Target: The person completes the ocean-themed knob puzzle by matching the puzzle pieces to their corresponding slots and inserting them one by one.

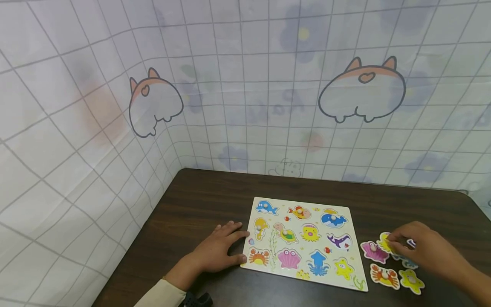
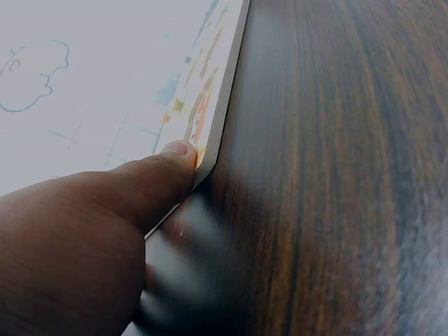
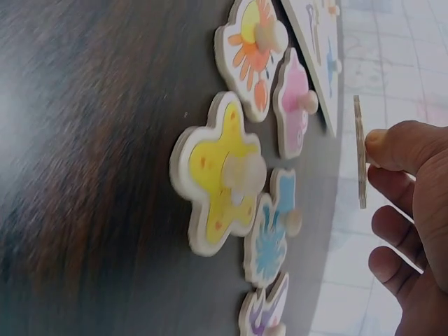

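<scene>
A wooden knob puzzle board (image 1: pixel 303 273) with sea animal pictures lies on the table. My left hand (image 1: pixel 217 249) rests at its left edge, fingers spread, with the thumb (image 2: pixel 168 164) touching the near corner. To the right of the board, my right hand (image 1: pixel 426 247) pinches a yellow puzzle piece (image 1: pixel 383 242), seen edge-on in the right wrist view, above the table. Below it are a pink shell piece (image 1: pixel 374 252), a crab piece (image 1: pixel 385 276), a starfish piece (image 1: pixel 411 281), a blue squid piece (image 3: pixel 269 241) and a partly cut-off purple piece (image 3: pixel 262 315).
Knobbed pieces such as the dolphin (image 1: pixel 266 207) and turtle (image 1: pixel 285 233) sit in the board. The dark wooden table (image 1: pixel 215 192) meets a white grid-patterned curtain (image 1: pixel 249 106) at the back and left. A black strap-like object (image 1: pixel 197 299) is at the left wrist.
</scene>
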### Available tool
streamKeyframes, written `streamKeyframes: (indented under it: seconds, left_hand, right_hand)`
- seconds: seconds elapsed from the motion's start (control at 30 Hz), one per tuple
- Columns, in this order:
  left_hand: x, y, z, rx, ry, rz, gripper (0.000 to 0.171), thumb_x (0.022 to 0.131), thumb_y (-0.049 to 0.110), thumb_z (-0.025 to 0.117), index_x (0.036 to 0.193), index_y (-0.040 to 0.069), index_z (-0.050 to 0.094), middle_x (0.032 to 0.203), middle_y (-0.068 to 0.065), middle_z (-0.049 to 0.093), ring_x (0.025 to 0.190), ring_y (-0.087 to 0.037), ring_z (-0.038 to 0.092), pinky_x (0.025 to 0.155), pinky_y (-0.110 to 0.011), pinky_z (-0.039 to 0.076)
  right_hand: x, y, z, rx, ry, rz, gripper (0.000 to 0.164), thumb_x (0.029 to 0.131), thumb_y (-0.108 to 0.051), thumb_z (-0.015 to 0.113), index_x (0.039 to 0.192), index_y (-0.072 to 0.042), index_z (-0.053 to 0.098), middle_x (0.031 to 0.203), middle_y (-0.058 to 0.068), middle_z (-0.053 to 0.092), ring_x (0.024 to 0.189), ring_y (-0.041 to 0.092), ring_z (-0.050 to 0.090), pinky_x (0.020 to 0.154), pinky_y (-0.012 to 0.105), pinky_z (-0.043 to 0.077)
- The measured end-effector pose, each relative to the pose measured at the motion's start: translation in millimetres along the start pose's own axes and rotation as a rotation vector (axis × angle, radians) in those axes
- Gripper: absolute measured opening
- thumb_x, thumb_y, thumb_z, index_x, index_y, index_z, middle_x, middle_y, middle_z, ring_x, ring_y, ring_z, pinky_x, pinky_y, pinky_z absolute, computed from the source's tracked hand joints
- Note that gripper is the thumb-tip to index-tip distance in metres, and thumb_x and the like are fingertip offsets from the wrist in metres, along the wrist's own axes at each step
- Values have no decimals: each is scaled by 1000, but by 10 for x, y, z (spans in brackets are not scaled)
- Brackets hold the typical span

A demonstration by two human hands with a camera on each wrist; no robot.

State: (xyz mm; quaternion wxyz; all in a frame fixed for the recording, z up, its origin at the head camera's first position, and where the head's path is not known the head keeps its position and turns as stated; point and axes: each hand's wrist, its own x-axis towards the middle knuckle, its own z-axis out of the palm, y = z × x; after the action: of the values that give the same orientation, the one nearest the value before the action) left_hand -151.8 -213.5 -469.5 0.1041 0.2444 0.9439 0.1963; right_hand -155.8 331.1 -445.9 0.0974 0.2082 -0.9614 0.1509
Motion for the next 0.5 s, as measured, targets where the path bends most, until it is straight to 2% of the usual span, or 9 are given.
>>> streamKeyframes:
  seconds: [0.3, 0.5]
  left_hand:
    - [6, -9, 5, 5, 3, 0, 70, 94, 61, 66, 153, 27, 50, 163, -5, 35, 152, -33, 25, 121, -59, 19]
    - [3, -5, 4, 5, 2, -2, 70, 93, 61, 66, 152, 27, 50, 163, -5, 35, 152, -33, 25, 121, -59, 20]
  right_hand:
    - [117, -101, 55, 46, 98, -133, 31, 74, -18, 93, 89, -35, 72, 91, -25, 61, 90, 5, 57, 68, 34, 54]
    - [204, -195, 94, 67, 103, -162, 30, 75, -18, 92, 89, -35, 72, 90, -27, 59, 89, 3, 56, 69, 34, 54]
